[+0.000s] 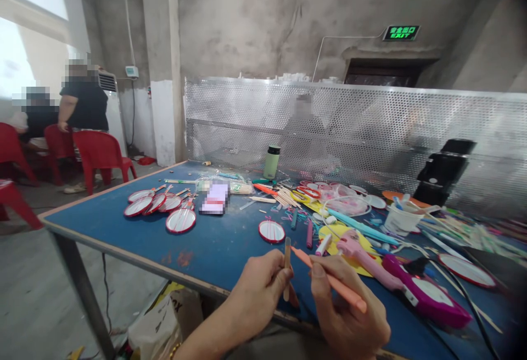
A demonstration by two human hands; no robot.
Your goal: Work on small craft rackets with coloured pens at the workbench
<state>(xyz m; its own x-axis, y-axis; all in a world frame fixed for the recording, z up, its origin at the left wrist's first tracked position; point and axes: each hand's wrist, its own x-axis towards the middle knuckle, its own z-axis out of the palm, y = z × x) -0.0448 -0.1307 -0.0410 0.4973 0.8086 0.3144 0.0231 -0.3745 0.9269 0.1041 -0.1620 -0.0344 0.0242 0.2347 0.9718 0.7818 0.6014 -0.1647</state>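
My left hand (263, 280) pinches a flat wooden craft stick (287, 264), held upright over the near edge of the blue table. The upper end of the stick looks greyish. In my right hand (352, 310) is an orange marker (340, 287), gripped like a pen. Its tip points left at the upper part of the stick; whether the two touch I cannot tell. Just beyond the hands lies a round white disc with a red rim (272, 231). A pink glue gun (356, 249) rests to the right, beside a yellow piece (366, 264).
More red-rimmed discs (181, 221) lie at the left, near a phone (214, 198). A green bottle (271, 163) stands at the back before a perforated metal screen (230, 124). Right are a white tub (401, 220), a purple power strip (430, 297) and cables. Two people are far left.
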